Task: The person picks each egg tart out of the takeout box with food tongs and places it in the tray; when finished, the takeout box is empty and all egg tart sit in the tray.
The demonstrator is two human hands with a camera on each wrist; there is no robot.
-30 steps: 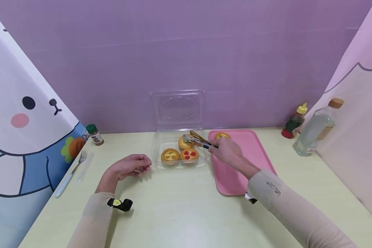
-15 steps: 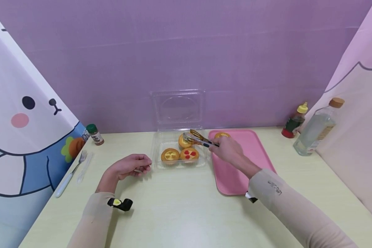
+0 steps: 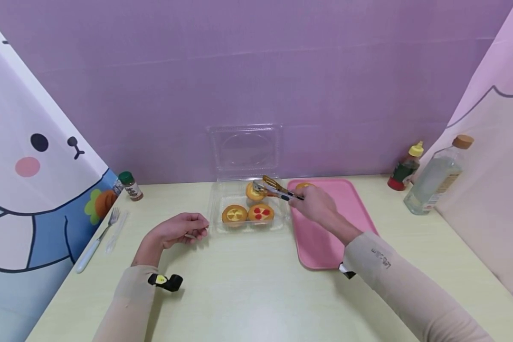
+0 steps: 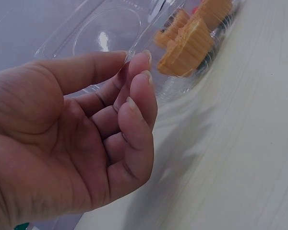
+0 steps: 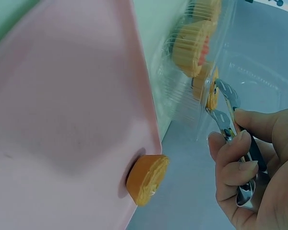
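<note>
My right hand [image 3: 314,204] grips the metal tongs [image 3: 282,192], whose tips are at the rear tart [image 3: 254,192] in the clear container [image 3: 215,209]. In the right wrist view, the tongs [image 5: 225,110] reach over the container's edge to that tart [image 5: 212,91]. A yellow-topped tart [image 3: 235,214] and a red-topped tart [image 3: 261,213] sit in front. Another tart [image 5: 146,179] stands on the pink tray [image 3: 320,247], partly behind my right hand in the head view. Left of the container, my left hand [image 3: 179,230] hangs with loosely bent fingers and holds nothing.
The container's lid [image 3: 247,149] stands raised against the purple backdrop. At the left lie a fork [image 3: 96,242] and a clear plastic utensil [image 3: 117,232], with a green-capped shaker [image 3: 130,186] behind. A sauce bottle [image 3: 405,167] and a corked bottle [image 3: 437,178] stand at the back right.
The rear tart and the tong tips have shifted slightly back in the container. My right hand has moved slightly right; my left hand has stayed still.
</note>
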